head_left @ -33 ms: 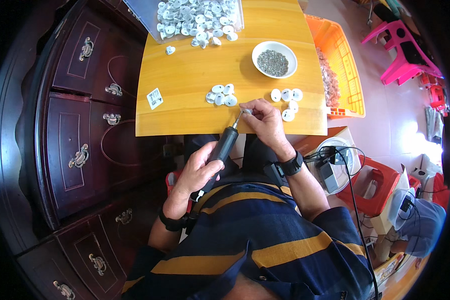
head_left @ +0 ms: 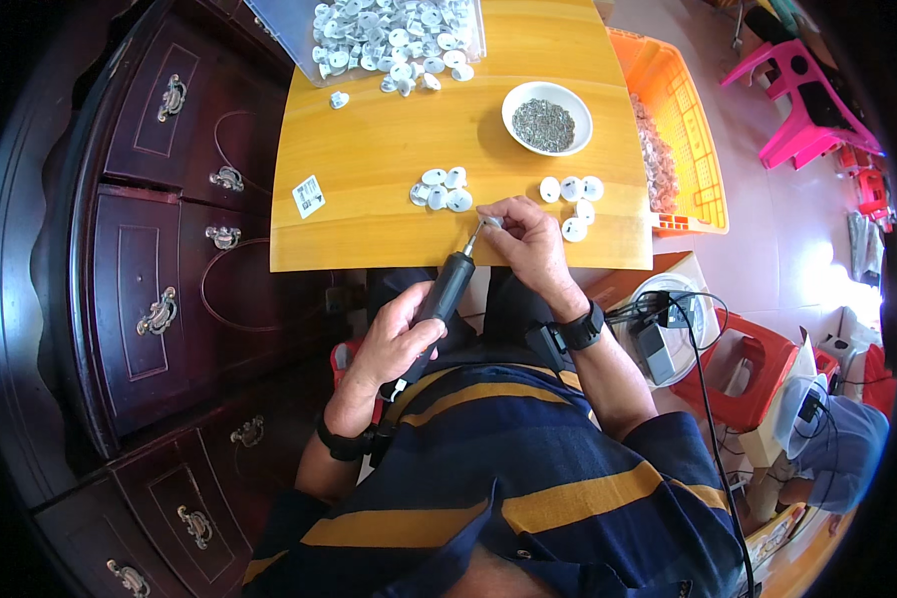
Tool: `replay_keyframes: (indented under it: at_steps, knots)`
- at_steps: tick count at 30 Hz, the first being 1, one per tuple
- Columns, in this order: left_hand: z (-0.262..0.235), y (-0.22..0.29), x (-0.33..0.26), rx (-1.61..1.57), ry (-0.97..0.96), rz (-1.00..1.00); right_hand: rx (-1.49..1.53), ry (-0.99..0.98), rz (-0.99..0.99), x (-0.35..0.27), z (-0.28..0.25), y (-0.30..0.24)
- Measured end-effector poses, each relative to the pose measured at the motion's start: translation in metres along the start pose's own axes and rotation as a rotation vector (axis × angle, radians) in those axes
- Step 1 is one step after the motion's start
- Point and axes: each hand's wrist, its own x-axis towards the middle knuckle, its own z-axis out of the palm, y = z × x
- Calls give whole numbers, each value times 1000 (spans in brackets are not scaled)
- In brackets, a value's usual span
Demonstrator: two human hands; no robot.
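Nearest to the body, the left hand (head_left: 394, 339) wraps closed around the black handle of an electric screwdriver (head_left: 439, 304), fingers curled tight on the grip and the thumb laid along the barrel. The tool slants up and to the right, its thin metal bit ending at the table's near edge. There the right hand (head_left: 528, 239) meets it, fingertips (head_left: 495, 212) pinched together on a small white piece (head_left: 490, 220) that is mostly hidden; what kind of fastener sits under the bit is too small to tell.

To do this well, I judge the bit should stand square on the piece before the trigger is pressed, with the right hand holding the piece firm against the wooden table (head_left: 389, 130) so it cannot spin. A light, steady push along the tool's axis should keep the bit from skipping off.

Just beyond the hands lie two loose clusters of white round caps: one (head_left: 441, 189) left of the bit, another (head_left: 573, 199) to the right. Farther back stands a white bowl (head_left: 546, 118) holding small dark screws, within easy reach. At the far edge a clear tray (head_left: 394, 35) is heaped with more white caps, and an orange crate (head_left: 678, 130) sits off the table's right side.
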Motion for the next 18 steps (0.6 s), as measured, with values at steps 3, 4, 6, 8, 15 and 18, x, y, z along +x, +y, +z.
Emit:
replay_keyframes:
  at_steps: [3, 4, 6, 8, 15, 18]
  knots:
    - [0, -1, 1, 20, 10, 5, 17, 9, -3, 0, 0, 1]
    - [0, 0, 1, 21, 9, 4, 15, 7, 2, 0, 0, 2]
    - [1, 4, 1, 48, 2, -5, 15, 6, 7, 1, 0, 4]
    - [1, 4, 1, 50, 5, -10, 9, 10, -12, 1, 0, 6]
    - [0, 3, 2, 58, 10, -20, -2, -35, 44, 0, -2, 2]
    - [4, 3, 3, 39, 51, 14, 22, 20, -2, 1, 0, 4]
